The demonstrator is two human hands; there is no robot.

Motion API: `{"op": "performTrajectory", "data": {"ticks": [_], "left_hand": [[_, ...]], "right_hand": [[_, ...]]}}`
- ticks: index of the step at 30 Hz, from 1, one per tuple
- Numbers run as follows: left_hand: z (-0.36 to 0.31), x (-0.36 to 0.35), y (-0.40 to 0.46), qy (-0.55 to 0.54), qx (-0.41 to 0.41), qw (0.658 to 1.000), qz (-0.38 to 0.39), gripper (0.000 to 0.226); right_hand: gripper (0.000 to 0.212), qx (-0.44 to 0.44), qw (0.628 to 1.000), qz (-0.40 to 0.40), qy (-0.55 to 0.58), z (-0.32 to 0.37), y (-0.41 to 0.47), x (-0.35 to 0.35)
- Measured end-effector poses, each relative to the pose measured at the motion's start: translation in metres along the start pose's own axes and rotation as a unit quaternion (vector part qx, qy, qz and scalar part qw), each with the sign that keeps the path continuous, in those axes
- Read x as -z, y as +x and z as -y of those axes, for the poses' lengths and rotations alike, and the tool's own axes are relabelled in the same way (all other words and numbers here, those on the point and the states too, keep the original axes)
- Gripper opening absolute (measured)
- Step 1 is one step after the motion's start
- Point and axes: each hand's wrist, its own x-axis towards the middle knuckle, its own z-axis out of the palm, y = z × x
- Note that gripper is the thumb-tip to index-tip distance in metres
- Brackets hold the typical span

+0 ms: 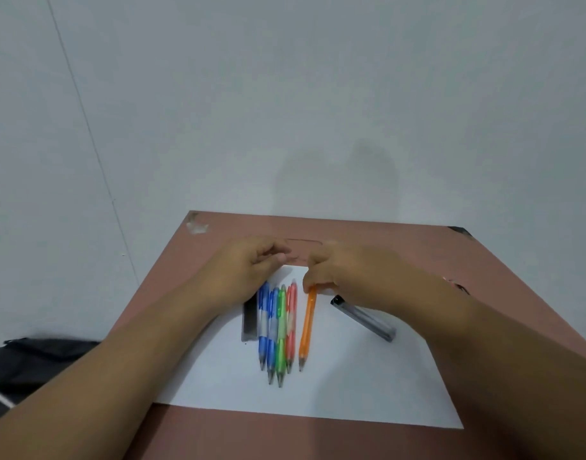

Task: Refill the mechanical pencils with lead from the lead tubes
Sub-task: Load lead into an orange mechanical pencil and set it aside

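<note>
My right hand (338, 270) pinches the far end of the orange mechanical pencil (307, 327), lying on white paper (351, 386) right of the blue, green and red pencils (276, 330). My left hand (248, 263) rests beside them, fingers loosely curled, holding nothing. A grey lead tube (363, 317) lies right, on the brown worktop (368, 230).

Both forearms reach forward; the right hand (344, 273) pinches the orange mechanical pencil (307, 327) at its top, and the left hand (251, 267) rests loosely curled just left of it.
</note>
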Motion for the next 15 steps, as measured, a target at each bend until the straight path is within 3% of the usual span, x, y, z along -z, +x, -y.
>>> {"op": "performTrajectory", "data": {"ticks": [3, 5, 9, 12, 15], "left_hand": [[-0.005, 0.001, -0.002, -0.023, 0.001, 1.0, -0.013, 0.028], [-0.012, 0.004, -0.005, -0.067, 0.007, 0.998, -0.014, 0.039], [-0.034, 0.017, -0.005, -0.109, 0.023, 0.993, -0.028, 0.044], [-0.053, 0.026, 0.006, 0.018, 0.019, 0.999, 0.026, 0.037], [-0.066, 0.022, 0.018, 0.193, -0.006, 0.978, 0.079, 0.038]], "right_hand": [[0.022, -0.021, 0.999, -0.031, 0.027, -0.011, -0.007, 0.004], [0.024, -0.076, 0.99, -0.047, 0.108, -0.018, -0.01, 0.009], [0.017, -0.16, 0.975, -0.052, 0.141, -0.028, -0.014, 0.011], [0.015, -0.18, 0.972, -0.066, 0.135, -0.025, -0.013, 0.011], [0.015, -0.184, 0.97, -0.082, 0.138, -0.018, -0.008, 0.012]]}}
